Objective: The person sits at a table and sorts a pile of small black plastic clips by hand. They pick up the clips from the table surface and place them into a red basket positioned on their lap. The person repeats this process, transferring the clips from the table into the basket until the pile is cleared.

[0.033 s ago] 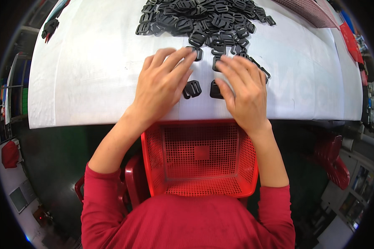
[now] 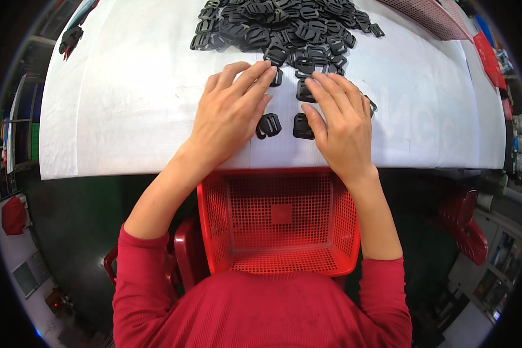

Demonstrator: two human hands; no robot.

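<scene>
Across the white-covered bench (image 2: 127, 116), beyond a red mesh basket (image 2: 281, 214), a heap of black buckles (image 2: 258, 37) lies piled. The left hand (image 2: 226, 110), thumb apart from its extended fingers, partly covers one buckle (image 2: 278, 78); the right hand (image 2: 348, 124), likewise spread, now leaves two loose buckles (image 2: 304, 127) near it more visible than before. These look flat, slotted and round-cornered.

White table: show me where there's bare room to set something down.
The widest patch on the table runs from the left hand to the left edge. Another lies between the right hand, the pink basket and the near edge. A thin strip separates the nearest buckles from the red basket. Crowded: the far middle, under the pile, and between the hands.
</scene>
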